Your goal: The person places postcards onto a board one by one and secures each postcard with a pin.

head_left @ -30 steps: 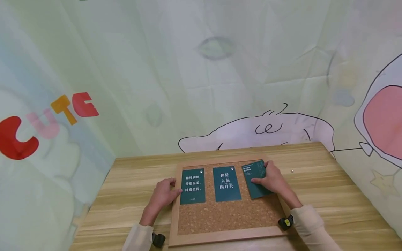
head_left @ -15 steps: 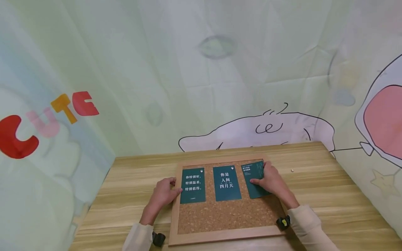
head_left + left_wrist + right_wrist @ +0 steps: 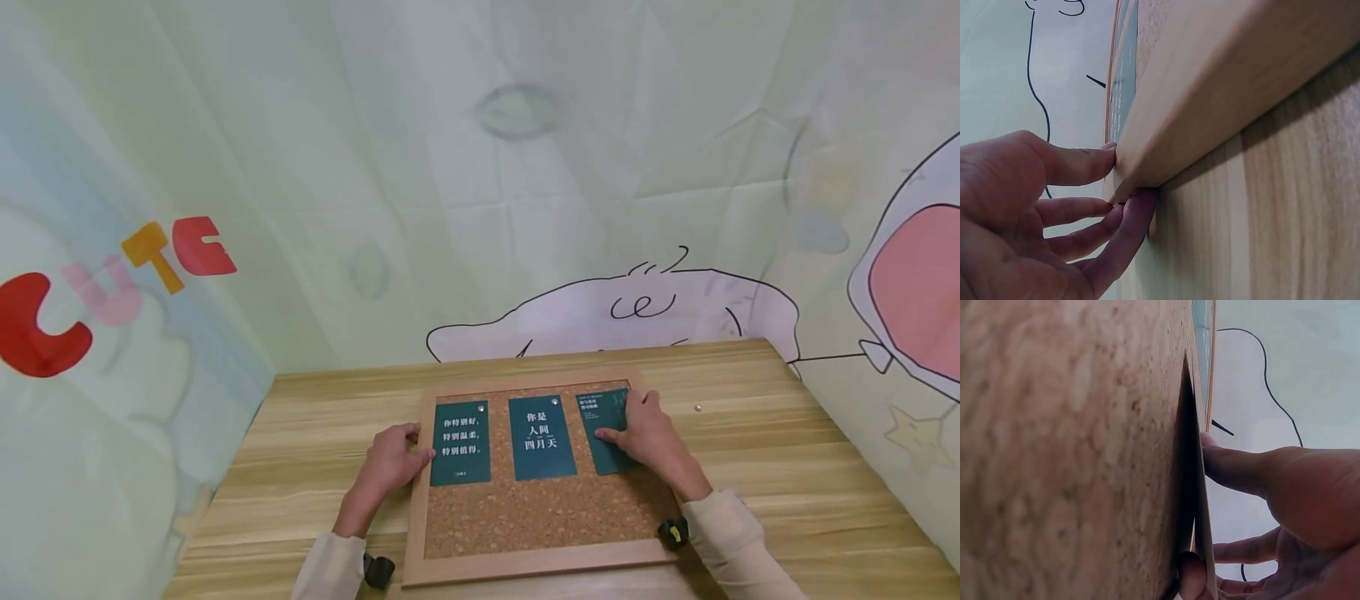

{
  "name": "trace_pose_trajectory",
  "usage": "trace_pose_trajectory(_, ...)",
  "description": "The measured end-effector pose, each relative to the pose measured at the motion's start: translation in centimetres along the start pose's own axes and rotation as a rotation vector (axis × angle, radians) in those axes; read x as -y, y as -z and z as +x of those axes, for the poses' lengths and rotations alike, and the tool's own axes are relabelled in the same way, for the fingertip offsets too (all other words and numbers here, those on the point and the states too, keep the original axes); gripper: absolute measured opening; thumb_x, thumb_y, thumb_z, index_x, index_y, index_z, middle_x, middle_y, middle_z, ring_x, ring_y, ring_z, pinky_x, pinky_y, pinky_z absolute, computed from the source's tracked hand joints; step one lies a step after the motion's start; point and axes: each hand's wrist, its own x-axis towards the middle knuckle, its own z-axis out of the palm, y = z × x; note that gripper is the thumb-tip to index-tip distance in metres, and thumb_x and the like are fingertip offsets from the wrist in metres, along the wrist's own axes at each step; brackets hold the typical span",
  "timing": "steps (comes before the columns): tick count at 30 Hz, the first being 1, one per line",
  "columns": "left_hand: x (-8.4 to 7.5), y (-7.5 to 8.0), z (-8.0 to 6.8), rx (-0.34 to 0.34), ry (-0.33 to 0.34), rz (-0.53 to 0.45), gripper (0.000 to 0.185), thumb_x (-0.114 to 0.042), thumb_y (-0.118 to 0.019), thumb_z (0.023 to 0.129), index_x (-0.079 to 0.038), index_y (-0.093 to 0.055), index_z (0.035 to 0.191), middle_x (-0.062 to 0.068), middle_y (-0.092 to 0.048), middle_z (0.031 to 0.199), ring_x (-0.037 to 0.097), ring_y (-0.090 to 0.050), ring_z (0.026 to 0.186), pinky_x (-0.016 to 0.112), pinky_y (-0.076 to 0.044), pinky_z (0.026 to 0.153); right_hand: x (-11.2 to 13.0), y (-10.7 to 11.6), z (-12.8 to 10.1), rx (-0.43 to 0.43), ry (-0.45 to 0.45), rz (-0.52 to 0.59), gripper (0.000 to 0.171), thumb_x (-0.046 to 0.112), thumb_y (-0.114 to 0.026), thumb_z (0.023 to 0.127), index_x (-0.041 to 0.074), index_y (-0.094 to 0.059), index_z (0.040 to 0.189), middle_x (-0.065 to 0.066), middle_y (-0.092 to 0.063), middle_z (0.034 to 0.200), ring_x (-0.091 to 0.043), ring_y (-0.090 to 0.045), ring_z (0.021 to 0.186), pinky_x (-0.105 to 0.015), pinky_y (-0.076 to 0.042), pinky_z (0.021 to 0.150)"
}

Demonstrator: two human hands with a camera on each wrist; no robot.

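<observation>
A wood-framed corkboard (image 3: 547, 525) lies on the table with three dark green cards across its upper part. My left hand (image 3: 390, 462) grips the left side of the frame (image 3: 1197, 75), thumb on top and fingers at its outer edge and underside. With my right hand (image 3: 660, 437) I hold the right card (image 3: 600, 421), the thumb on its printed face. In the right wrist view that card (image 3: 1205, 512) stands partly off the cork, a fingertip behind it. Round pins (image 3: 481, 408) show at the top right corners of the left card (image 3: 460, 468) and the middle card (image 3: 543, 465).
A small loose pin (image 3: 697, 408) lies on the wooden table (image 3: 795, 467), right of the corkboard. Behind the table hangs a printed cloth backdrop (image 3: 420, 208) with cartoon drawings. Dark wrist cameras sit on both forearms.
My right hand has shifted slightly left, and the right card has turned a little so that its top edge lies more level. The left hand and the board keep their places.
</observation>
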Motion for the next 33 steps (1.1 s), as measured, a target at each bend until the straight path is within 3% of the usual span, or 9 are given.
trace_pose_trajectory(6, -0.02, -0.02, 0.0, 0.003, 0.0, 0.005, 0.052, -0.011, -0.078, 0.092, 0.012, -0.06, 0.135, 0.021, -0.068, 0.115, 0.027, -0.064, 0.09, 0.042, -0.06, 0.079, -0.04, -0.02, -0.13, -0.035, 0.033, -0.092, 0.077, 0.038, -0.086, 0.087, -0.019, -0.05, 0.124, -0.034, -0.048, 0.109, -0.041, -0.057, 0.088, -0.055, -0.054, 0.075)
trace_pose_trajectory(13, -0.02, -0.02, 0.08, 0.004, -0.001, 0.007, 0.05, -0.011, -0.078, 0.092, 0.01, -0.061, 0.134, 0.02, -0.068, 0.114, 0.026, -0.064, 0.089, 0.04, -0.06, 0.077, 0.25, 0.26, -0.19, -0.013, 0.006, -0.159, 0.079, 0.045, -0.085, 0.086, -0.016, -0.054, 0.125, -0.029, -0.053, 0.105, -0.04, -0.051, 0.091, -0.051, -0.051, 0.074)
trace_pose_trajectory(20, -0.06, 0.06, 0.05, 0.007, 0.003, 0.004, 0.049, -0.011, -0.078, 0.093, 0.009, -0.062, 0.134, 0.019, -0.069, 0.112, 0.026, -0.063, 0.088, 0.04, -0.059, 0.077, 0.14, 0.35, 0.12, 0.006, 0.0, -0.151, 0.084, 0.045, -0.085, 0.086, -0.017, -0.051, 0.133, -0.033, -0.054, 0.113, -0.041, -0.051, 0.094, -0.052, -0.052, 0.076)
trace_pose_trajectory(33, -0.15, 0.15, 0.03, 0.014, 0.008, -0.001, 0.048, -0.011, -0.078, 0.092, 0.009, -0.062, 0.133, 0.019, -0.069, 0.112, 0.024, -0.063, 0.086, 0.038, -0.059, 0.074, -0.32, 0.26, 0.3, 0.002, 0.018, -0.103, 0.085, 0.045, -0.085, 0.086, -0.016, -0.051, 0.133, -0.035, -0.053, 0.118, -0.042, -0.051, 0.097, -0.054, -0.052, 0.078)
